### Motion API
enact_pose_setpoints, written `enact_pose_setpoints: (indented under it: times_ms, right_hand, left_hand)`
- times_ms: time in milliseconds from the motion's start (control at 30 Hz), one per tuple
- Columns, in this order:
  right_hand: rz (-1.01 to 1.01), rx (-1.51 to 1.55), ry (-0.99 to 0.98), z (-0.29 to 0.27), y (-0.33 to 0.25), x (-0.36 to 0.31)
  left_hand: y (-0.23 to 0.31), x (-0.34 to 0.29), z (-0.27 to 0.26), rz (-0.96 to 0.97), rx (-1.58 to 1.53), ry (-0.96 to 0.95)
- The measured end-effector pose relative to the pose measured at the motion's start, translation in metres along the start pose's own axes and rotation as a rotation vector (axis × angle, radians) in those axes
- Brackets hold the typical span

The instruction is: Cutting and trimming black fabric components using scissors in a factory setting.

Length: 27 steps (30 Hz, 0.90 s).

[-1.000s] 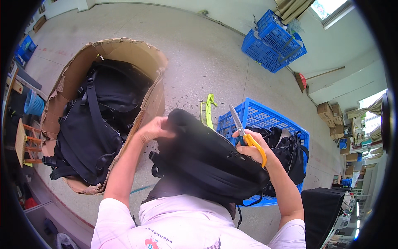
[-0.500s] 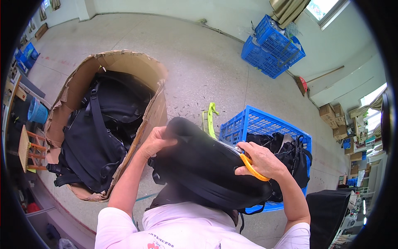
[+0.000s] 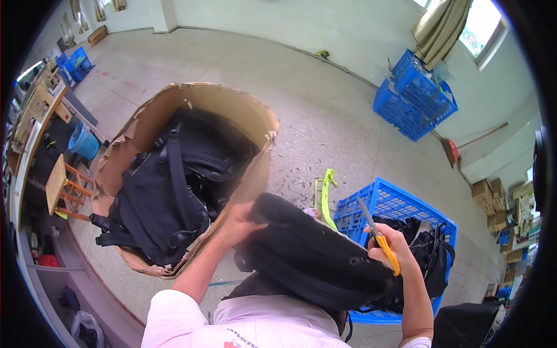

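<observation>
Across my lap lies a black fabric bag (image 3: 313,255), probably a backpack. My left hand (image 3: 242,223) is closed round its upper left end. In my right hand (image 3: 390,242) are scissors (image 3: 380,235) with orange handles, their blades pointing up and away; that hand stays by the bag's right end. To my left stands a big open cardboard box (image 3: 255,110) holding black backpacks (image 3: 156,197) with straps and buckles. A blue plastic crate (image 3: 377,188) at my right holds more black bags (image 3: 432,255).
A yellow-green strap (image 3: 328,200) hangs near the crate, with dark scraps on the floor beyond. Farther off are stacked blue crates (image 3: 415,95), a red dustpan (image 3: 450,152) and cardboard boxes (image 3: 490,200). A wooden stool (image 3: 61,185) and blue basket (image 3: 84,141) stand left.
The scissors have come away from the bag's edge and now point upward in my right hand. My left hand still grips the bag. The whole view has shifted, with things appearing farther right.
</observation>
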State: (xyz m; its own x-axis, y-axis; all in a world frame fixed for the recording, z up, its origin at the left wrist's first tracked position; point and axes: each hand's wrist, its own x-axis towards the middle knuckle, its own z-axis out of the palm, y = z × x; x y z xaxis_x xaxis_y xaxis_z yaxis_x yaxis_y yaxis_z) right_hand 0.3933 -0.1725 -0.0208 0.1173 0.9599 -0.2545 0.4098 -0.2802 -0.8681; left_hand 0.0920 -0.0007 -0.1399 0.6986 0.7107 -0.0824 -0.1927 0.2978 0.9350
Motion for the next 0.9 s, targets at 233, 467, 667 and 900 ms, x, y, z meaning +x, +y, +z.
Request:
enact_pose_setpoints:
  times_ms: [233, 467, 667, 900]
  right_hand:
    - [-0.183, -0.332, -0.282, 0.011, -0.054, 0.008]
    - [-0.184, -0.416, -0.441, 0.027, -0.079, 0.019]
    - [-0.152, -0.380, -0.477, 0.029, -0.095, 0.023]
    - [-0.232, -0.323, -0.349, 0.043, -0.097, 0.026]
  left_hand:
    - [0.025, -0.019, 0.024, 0.126, 0.085, -0.088]
    - [0.041, -0.018, 0.036, 0.283, 0.336, -0.115]
    - [0.040, -0.023, 0.035, 0.288, 0.325, -0.088]
    - [0.040, -0.034, 0.024, 0.278, 0.297, -0.080]
